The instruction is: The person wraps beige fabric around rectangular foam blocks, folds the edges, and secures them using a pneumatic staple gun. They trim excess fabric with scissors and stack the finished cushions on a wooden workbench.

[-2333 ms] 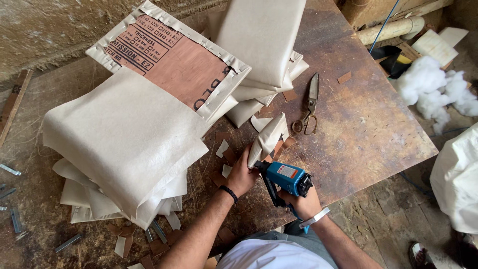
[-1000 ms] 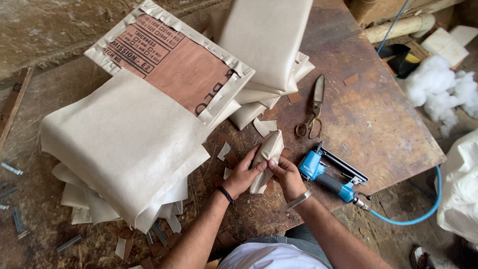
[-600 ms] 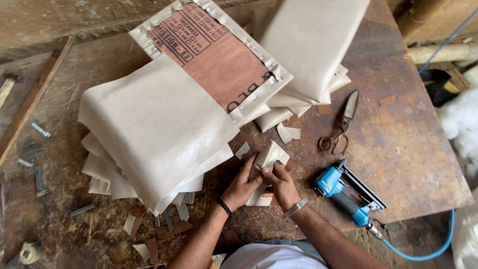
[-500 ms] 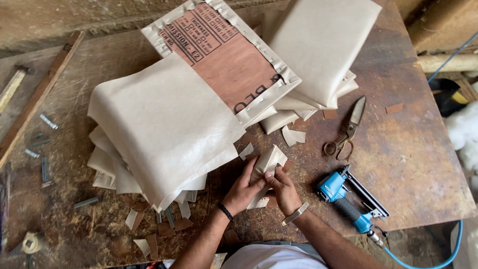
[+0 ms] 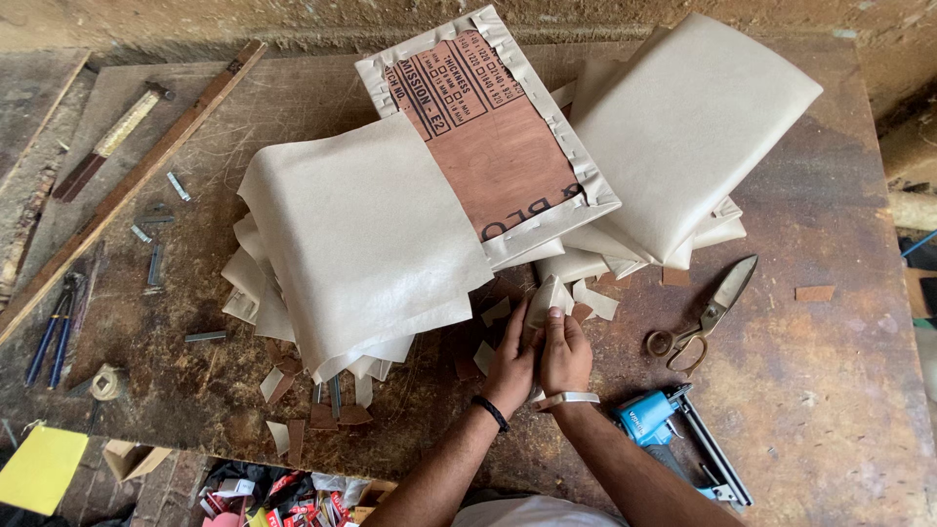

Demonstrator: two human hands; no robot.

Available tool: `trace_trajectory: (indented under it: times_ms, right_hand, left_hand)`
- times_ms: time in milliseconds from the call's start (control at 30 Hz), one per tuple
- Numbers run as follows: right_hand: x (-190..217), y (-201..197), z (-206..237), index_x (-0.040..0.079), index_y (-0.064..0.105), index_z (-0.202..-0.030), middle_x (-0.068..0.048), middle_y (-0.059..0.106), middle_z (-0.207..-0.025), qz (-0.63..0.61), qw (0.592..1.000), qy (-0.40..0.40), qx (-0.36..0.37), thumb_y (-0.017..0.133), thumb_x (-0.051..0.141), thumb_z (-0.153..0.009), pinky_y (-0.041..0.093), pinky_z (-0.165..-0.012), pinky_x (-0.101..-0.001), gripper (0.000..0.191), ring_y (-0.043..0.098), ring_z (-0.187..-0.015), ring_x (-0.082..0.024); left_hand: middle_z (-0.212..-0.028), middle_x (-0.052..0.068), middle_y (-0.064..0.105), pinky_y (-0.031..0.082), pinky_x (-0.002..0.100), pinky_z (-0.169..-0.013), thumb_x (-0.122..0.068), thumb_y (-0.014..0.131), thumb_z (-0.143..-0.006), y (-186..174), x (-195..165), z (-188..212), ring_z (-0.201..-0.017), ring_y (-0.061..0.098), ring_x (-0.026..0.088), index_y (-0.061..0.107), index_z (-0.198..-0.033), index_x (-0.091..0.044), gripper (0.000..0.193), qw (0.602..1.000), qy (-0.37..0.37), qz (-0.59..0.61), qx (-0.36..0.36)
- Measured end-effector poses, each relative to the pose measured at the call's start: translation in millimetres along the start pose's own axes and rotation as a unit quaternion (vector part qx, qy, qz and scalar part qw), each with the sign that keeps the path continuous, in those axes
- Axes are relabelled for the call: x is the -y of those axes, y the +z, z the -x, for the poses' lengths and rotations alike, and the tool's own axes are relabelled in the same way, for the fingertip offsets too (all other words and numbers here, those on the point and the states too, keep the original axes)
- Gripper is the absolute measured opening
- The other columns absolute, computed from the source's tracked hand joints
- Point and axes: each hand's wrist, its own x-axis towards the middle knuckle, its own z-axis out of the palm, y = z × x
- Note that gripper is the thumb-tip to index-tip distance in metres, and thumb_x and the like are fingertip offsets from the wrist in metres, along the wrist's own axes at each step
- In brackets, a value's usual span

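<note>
Soft, even daylight; sharp focus, faint shadows, no glare.

Beside the scissors (image 5: pixel 705 314): stapler (image 5: pixel 673 434) partly behind the right forearm; folded strip's (image 5: pixel 543 303) lower end hidden under both hands.

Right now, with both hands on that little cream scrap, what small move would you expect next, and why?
Probably folding or pressing it flat. The left hand and right hand pinch the small cream fabric piece together on the worn wooden table, while the blue staple gun lies set down beside the right wrist and the metal scissors lie untouched further right.
</note>
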Motion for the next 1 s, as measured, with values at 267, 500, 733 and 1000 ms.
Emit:
trace_trajectory:
  times_ms: [267,500,733,1000]
  right_hand:
    - [-10.0,-4.4,-13.2,-0.002,0.070,-0.109,-0.012,0.073,-0.094,-0.209,0.973,-0.069,0.069,0.052,0.033,-0.107,0.059,-0.070,-0.0311,0.040,0.068,-0.083,-0.018]
    - [1.8,8.5,-4.8,-0.002,0.069,-0.102,-0.009,0.071,-0.088,-0.285,0.955,-0.022,0.085,0.051,0.034,-0.107,0.057,-0.067,-0.0291,0.041,0.065,-0.078,-0.015]
    - [-2.4,-1.7,-6.0,0.001,0.066,-0.113,-0.007,0.070,-0.098,-0.343,0.934,-0.025,0.097,0.051,0.032,-0.107,0.057,-0.075,-0.0283,0.035,0.064,-0.086,-0.013]
    - [-17.5,-20.5,-12.1,0.005,0.067,-0.105,-0.007,0.070,-0.094,-0.393,0.912,0.068,0.094,0.057,0.022,-0.105,0.056,-0.078,-0.0332,0.019,0.064,-0.084,-0.017]
  left_hand:
    - [-0.163,0.014,0.037,0.042,0.056,-0.115,-0.038,0.056,-0.101,3.3,4.9,-0.1,-0.147,0.042,0.035,0.025,-0.161,-0.032,0.068,0.998,-0.050,0.013,-0.023]
    - [-0.164,0.014,0.037,0.050,0.053,-0.109,-0.034,0.051,-0.102,-16.3,-0.7,0.4,-0.142,0.049,0.037,0.013,-0.161,-0.045,0.071,0.989,-0.035,-0.144,-0.019]
    - [-0.167,0.010,0.030,0.051,0.049,-0.109,-0.032,0.053,-0.102,-6.5,-14.3,-3.6,-0.144,0.045,0.034,0.010,-0.160,-0.046,0.073,0.975,-0.013,-0.220,0.007]
    - [-0.169,0.011,0.025,0.045,0.047,-0.114,-0.023,0.053,-0.100,3.8,-31.4,-6.9,-0.150,0.037,0.033,0.010,-0.162,-0.039,0.077,0.970,0.030,-0.235,0.053]
